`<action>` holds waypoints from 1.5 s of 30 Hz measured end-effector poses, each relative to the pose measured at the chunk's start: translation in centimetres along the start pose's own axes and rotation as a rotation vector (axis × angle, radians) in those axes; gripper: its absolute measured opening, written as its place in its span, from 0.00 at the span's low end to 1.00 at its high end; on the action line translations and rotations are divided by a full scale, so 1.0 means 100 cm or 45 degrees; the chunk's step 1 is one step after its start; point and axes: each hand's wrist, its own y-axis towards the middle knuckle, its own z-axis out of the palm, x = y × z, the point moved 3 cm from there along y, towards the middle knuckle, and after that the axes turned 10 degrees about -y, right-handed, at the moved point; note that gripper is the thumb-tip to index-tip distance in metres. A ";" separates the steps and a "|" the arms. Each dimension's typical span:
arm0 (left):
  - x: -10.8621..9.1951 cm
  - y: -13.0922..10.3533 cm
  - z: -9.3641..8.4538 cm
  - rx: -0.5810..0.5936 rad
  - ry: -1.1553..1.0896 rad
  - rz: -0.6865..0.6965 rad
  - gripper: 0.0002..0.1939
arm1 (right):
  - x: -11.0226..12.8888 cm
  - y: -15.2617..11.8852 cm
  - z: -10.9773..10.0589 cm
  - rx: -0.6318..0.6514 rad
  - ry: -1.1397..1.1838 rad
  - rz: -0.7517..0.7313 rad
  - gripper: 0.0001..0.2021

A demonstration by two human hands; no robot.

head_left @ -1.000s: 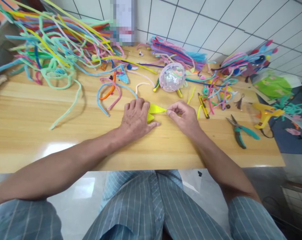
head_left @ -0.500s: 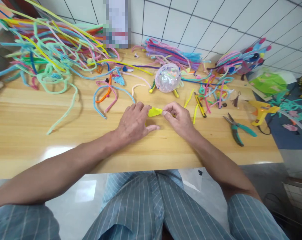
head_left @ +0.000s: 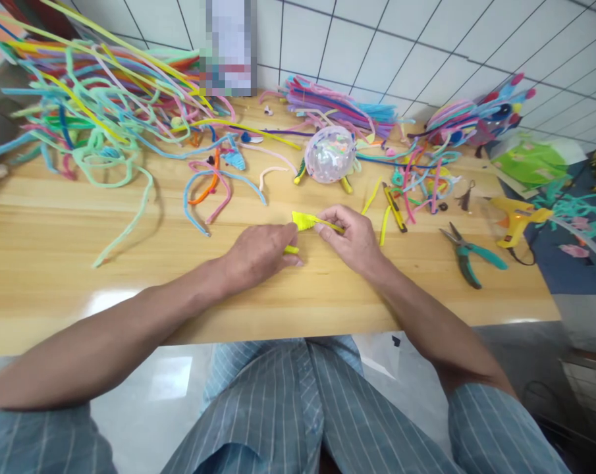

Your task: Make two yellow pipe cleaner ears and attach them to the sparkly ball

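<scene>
A small yellow wound piece [head_left: 303, 221] with a thin tail is between my two hands, over the front middle of the table. My right hand [head_left: 350, 237] pinches it where the tail begins. The fingers of my left hand [head_left: 261, 255] are closed at its left side, with a short yellow end poking out beneath the fingertips. Two loose yellow strips [head_left: 385, 226] and a yellow utility knife [head_left: 395, 208] lie to the right of my right hand. Behind the hands stands a clear speckled ball [head_left: 330, 155] on yellow and green pieces.
Tangled coloured pipe cleaners [head_left: 105, 131] cover the back left of the table [head_left: 55, 276]. Bundles of more [head_left: 337, 108] lie along the tiled wall. On the right are open teal-handled pliers [head_left: 470, 257] and a yellow glue gun [head_left: 517, 220].
My left hand has shifted slightly left and down, its thumb drawn in. More of the yellow piece shows, and its thin tail is now visible across my right fingers.
</scene>
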 end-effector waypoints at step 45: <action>0.001 -0.002 0.014 -0.843 -1.283 0.093 0.12 | 0.009 -0.016 0.004 -0.163 0.395 0.106 0.20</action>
